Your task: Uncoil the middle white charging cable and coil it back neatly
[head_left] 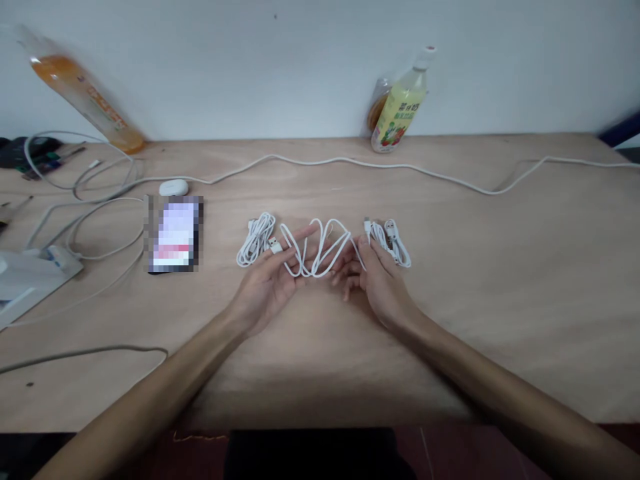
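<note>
**Looped white cable spans our left hand and right hand**

At the far left of the surface, we see a white power strip with cords near it. Behind it, an orange bottle leans against the wall. To the right, a small white case sits just beyond a phone whose screen is blurred out. Next comes a left cable bundle, lying just beside our left hand. We hold the looped white cable there with the thumb closed over it by its USB plug, the other fingers reaching out under the open loops. The loops hang between our hands, near the middle of the surface. On our right hand, thumb and forefinger pinch the cable's other connector, while the remaining fingers curl, slightly spread. A right cable bundle lies just past that hand. Farther back, a yellow-green bottle leans by the wall, and a long white cord crosses behind everything we hold.
</note>
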Demonstrator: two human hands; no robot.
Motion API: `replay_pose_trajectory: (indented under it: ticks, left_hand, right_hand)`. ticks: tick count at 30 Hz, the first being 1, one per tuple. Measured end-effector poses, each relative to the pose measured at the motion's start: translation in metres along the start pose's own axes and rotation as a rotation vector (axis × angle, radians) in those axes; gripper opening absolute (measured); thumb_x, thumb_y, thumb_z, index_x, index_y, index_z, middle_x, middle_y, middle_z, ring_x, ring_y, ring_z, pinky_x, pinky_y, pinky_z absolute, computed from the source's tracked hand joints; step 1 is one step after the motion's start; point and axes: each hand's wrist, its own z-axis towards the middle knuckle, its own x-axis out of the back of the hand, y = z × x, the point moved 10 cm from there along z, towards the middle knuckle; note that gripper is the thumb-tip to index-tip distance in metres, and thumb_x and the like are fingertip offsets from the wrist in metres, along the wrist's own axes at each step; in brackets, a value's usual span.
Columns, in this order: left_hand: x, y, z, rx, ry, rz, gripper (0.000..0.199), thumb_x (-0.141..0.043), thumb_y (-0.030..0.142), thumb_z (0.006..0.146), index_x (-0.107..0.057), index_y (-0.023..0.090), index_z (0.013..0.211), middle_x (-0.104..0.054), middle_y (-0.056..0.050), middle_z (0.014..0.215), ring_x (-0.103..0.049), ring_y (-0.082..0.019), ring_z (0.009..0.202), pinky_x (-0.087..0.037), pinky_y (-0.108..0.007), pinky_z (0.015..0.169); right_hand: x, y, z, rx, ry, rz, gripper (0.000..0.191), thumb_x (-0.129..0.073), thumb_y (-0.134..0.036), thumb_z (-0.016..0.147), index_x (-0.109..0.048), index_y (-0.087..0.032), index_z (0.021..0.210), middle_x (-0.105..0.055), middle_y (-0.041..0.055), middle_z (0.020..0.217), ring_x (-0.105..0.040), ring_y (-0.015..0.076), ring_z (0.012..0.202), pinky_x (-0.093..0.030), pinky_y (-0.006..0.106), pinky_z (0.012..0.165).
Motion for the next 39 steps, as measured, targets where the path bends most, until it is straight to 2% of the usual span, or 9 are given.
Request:
replay_pose_trajectory:
  ticks: [2, 5, 11, 14, 21, 25, 31, 35, 39]
  left_hand:
    - [-0.001, -0.003, 0.000, 0.018, -0.030, 0.000, 0.048, -0.058, 0.017, 0.109, -0.067, 0.013, 0.156, -0.083, -0.019, 0.135, -0.075, -0.036, 0.136, -0.058, -0.055, 0.119]
    - [-0.004, -0.010, -0.001, 0.056, -0.072, -0.001, 0.045, -0.063, 0.017, 0.106, -0.073, 0.013, 0.150, -0.082, -0.020, 0.135, -0.074, -0.039, 0.136, -0.056, -0.058, 0.120]
    - [-0.007, -0.013, -0.003, 0.062, -0.101, 0.012, 0.041, -0.064, 0.018, 0.105, -0.076, 0.014, 0.145, -0.082, -0.020, 0.136, -0.073, -0.039, 0.137, -0.056, -0.060, 0.120]
    - [-0.008, -0.011, -0.003, 0.046, -0.111, 0.029, 0.039, -0.064, 0.018, 0.105, -0.078, 0.013, 0.141, -0.082, -0.021, 0.135, -0.073, -0.039, 0.138, -0.055, -0.060, 0.120]
    - [-0.004, -0.006, -0.001, 0.020, -0.051, 0.074, 0.034, -0.058, 0.019, 0.109, -0.080, 0.012, 0.134, -0.085, -0.019, 0.125, -0.078, -0.036, 0.129, -0.059, -0.055, 0.116]
    - [0.001, -0.003, 0.000, 0.008, -0.012, 0.046, 0.039, -0.056, 0.024, 0.112, -0.071, 0.016, 0.148, -0.085, -0.018, 0.127, -0.081, -0.035, 0.124, -0.062, -0.054, 0.113]
    - [0.002, -0.003, 0.000, 0.039, -0.005, 0.004, 0.058, -0.051, 0.020, 0.110, -0.052, 0.018, 0.168, -0.086, -0.016, 0.125, -0.083, -0.035, 0.120, -0.061, -0.059, 0.115]
    - [0.003, -0.003, 0.001, 0.079, 0.022, -0.029, 0.071, -0.047, 0.010, 0.099, -0.049, 0.014, 0.169, -0.087, -0.016, 0.123, -0.085, -0.036, 0.115, -0.063, -0.062, 0.112]
    - [0.002, -0.006, 0.001, 0.124, 0.034, -0.007, 0.074, -0.048, 0.005, 0.091, -0.054, 0.009, 0.164, -0.084, -0.019, 0.129, -0.084, -0.037, 0.118, -0.064, -0.062, 0.111]
  right_hand:
    - [0.005, 0.002, -0.002, -0.023, 0.057, -0.002, 0.063, -0.071, -0.087, 0.087, -0.054, -0.027, 0.084, -0.053, -0.0068, 0.063, -0.046, 0.0107, 0.046, -0.037, 0.021, 0.037]
    - [0.005, 0.005, -0.005, -0.077, 0.080, 0.043, 0.067, -0.080, -0.086, 0.079, -0.046, -0.028, 0.080, -0.035, -0.0114, 0.060, -0.028, 0.0080, 0.045, -0.024, 0.020, 0.037]
    - [-0.009, -0.005, -0.006, -0.053, -0.013, 0.090, 0.066, -0.084, -0.078, 0.082, -0.041, -0.028, 0.076, -0.029, -0.0126, 0.058, -0.020, 0.0074, 0.046, -0.017, 0.022, 0.038]
    - [-0.012, -0.007, -0.006, -0.054, -0.039, 0.091, 0.057, -0.089, -0.067, 0.082, -0.047, -0.028, 0.079, -0.029, -0.0133, 0.057, -0.021, 0.0072, 0.045, -0.018, 0.023, 0.039]
    - [-0.003, -0.003, -0.005, -0.098, 0.037, 0.073, 0.043, -0.092, -0.050, 0.077, -0.055, -0.027, 0.082, -0.033, -0.0134, 0.055, -0.022, 0.0074, 0.046, -0.016, 0.023, 0.040]
    - [0.003, -0.009, -0.003, -0.011, 0.075, -0.011, 0.033, -0.085, -0.050, 0.084, -0.065, -0.026, 0.092, -0.042, -0.0114, 0.060, -0.026, 0.0080, 0.047, -0.019, 0.025, 0.041]
    - [0.006, -0.019, -0.003, 0.102, 0.095, -0.120, 0.033, -0.085, -0.053, 0.088, -0.070, -0.025, 0.095, -0.050, -0.0072, 0.067, -0.037, 0.0105, 0.053, -0.030, 0.026, 0.046]
    - [0.006, -0.024, -0.002, 0.161, 0.089, -0.174, 0.039, -0.081, -0.061, 0.093, -0.069, -0.024, 0.087, -0.047, -0.0062, 0.066, -0.037, 0.0110, 0.054, -0.031, 0.026, 0.046]
    - [-0.002, -0.023, -0.002, 0.151, 0.009, -0.118, 0.043, -0.077, -0.067, 0.095, -0.074, -0.024, 0.092, -0.050, -0.0055, 0.066, -0.039, 0.0099, 0.050, -0.031, 0.025, 0.041]
